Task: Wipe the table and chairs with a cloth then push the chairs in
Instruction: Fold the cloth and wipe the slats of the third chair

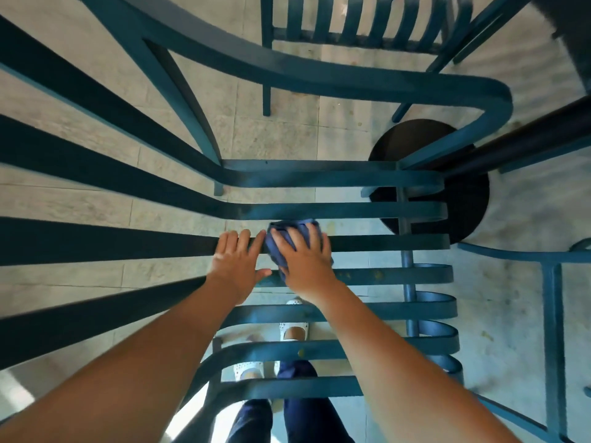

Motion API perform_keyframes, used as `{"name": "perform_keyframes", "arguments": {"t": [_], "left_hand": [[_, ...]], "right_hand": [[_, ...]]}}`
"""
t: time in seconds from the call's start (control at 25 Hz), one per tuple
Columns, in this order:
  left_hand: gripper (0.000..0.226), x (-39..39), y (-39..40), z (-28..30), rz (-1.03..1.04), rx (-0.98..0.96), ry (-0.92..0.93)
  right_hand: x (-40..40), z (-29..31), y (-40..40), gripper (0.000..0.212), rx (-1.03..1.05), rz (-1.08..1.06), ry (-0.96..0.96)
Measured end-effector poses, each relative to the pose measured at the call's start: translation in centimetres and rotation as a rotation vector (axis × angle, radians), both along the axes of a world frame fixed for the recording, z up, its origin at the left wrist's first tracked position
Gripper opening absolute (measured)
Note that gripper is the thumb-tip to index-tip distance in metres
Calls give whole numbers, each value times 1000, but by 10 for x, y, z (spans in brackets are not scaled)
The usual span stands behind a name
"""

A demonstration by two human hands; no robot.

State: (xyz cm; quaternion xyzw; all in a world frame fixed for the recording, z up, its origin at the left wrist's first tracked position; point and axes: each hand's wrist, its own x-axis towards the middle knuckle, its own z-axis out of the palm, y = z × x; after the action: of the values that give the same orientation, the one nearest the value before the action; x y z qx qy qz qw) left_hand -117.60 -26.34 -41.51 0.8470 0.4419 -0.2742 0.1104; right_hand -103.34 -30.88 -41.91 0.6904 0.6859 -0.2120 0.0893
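Head view, frame centre: my right hand [307, 259] presses flat, fingers spread, on the cloth [289, 233] over a chair [367, 243] slat; my left hand [236, 262] rests open just beside it.

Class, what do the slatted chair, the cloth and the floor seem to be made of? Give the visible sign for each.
Chair: probably painted metal, from its thin flat bent teal slats with a matt finish.
Cloth: soft blue fabric, bunched under the right hand.
Floor: likely pale stone or ceramic tile, from its joint lines and mottled surface.
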Motion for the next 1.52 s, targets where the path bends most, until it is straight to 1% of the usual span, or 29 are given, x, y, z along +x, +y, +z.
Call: {"name": "perform_keyframes", "arguments": {"t": [0.08,0.16,0.24,0.32,0.44,0.56,0.6,0.68,0.84,0.92,1.08,1.16,1.24,1.32,1.36,1.44,1.52], "left_hand": [[69,3,6,-3,12,22,21],[61,3,5,-10,21,24,22],[55,4,2,-12,12,38,23],[53,8,6,-14,28,44,27],[56,14,11,-15,57,-4,75],[57,15,10,-17,42,19,94],[57,15,11,-18,39,27,74],[57,18,11,-22,8,32,4],[54,15,11,-29,20,35,-199],[56,11,8,-31,23,72,-277],[54,14,9,-33,34,90,-224],[60,13,6,-34,1,124,-263],[63,12,3,-36,-20,142,-286],[64,11,3,-40,-22,123,-289],[65,11,4,-41,-16,121,-292],[69,11,4,-43,-18,130,-303],[70,10,4,-43,-20,111,-309]], "right_hand": [[-10,-1,19,72,-33,88,94],[-12,-7,22,66,4,81,118],[-4,-12,11,62,74,19,98],[10,-12,-1,60,97,-54,76],[50,-11,-13,53,88,-128,13],[65,-7,-24,48,137,-248,-29],[60,-8,-24,47,126,-272,-47],[42,-12,-16,47,88,-245,-50],[15,-13,0,54,47,-111,89],[23,-14,-4,53,94,-95,117],[73,-18,-29,46,309,-163,88],[92,-21,-37,45,374,-219,62],[85,-22,-36,41,394,-315,34],[61,-23,-29,36,361,-381,47],[47,-24,-26,35,338,-365,66],[31,-26,-22,37,319,-263,102],[45,-27,-24,41,335,-172,92]]}}
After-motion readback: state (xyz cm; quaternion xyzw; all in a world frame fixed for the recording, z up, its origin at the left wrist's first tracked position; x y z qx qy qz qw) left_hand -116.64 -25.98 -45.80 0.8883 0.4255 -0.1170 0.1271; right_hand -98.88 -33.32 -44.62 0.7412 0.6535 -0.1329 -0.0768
